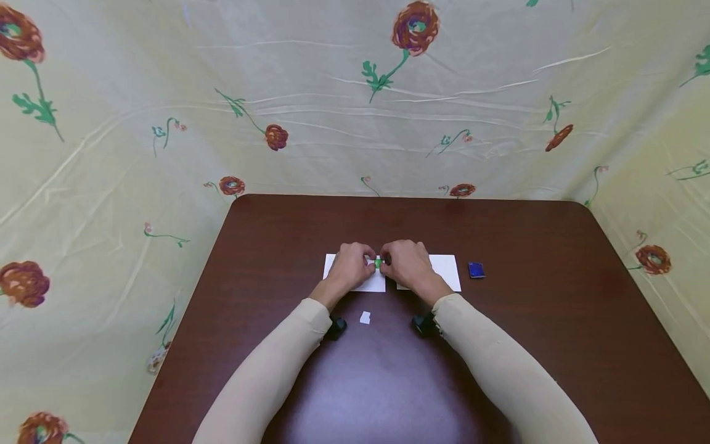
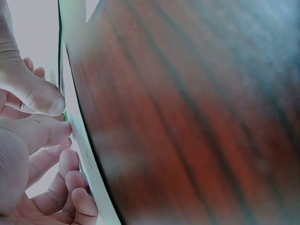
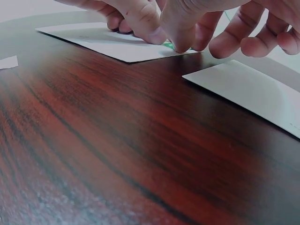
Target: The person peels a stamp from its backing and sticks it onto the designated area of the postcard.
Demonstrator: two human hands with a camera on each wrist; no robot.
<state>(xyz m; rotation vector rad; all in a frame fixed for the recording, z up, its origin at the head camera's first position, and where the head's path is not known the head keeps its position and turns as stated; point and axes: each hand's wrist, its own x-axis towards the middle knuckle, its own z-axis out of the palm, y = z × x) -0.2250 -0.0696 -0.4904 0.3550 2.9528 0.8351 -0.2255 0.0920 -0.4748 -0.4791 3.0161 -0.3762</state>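
My left hand [image 1: 350,264] and right hand [image 1: 407,262] meet over the inner edge of a white card [image 1: 376,285]. Between their thumbs and index fingers sits a small green piece [image 1: 378,263], which both pinch; its kind cannot be told. Seen from the right wrist, only a sliver of green [image 3: 169,45] shows at the touching thumb tips. The other fingers of the left hand [image 2: 51,183] curl loosely beside the card in the left wrist view. Beneath the right hand lies a second white card [image 1: 445,271], a narrow gap from the first.
A torn scrap of white paper [image 1: 365,317] lies on the dark wooden table [image 1: 383,382] between the forearms. To the right of the cards is a small blue square packet [image 1: 476,270]. Flower-patterned sheeting [image 1: 327,148] surrounds the table's back and sides.
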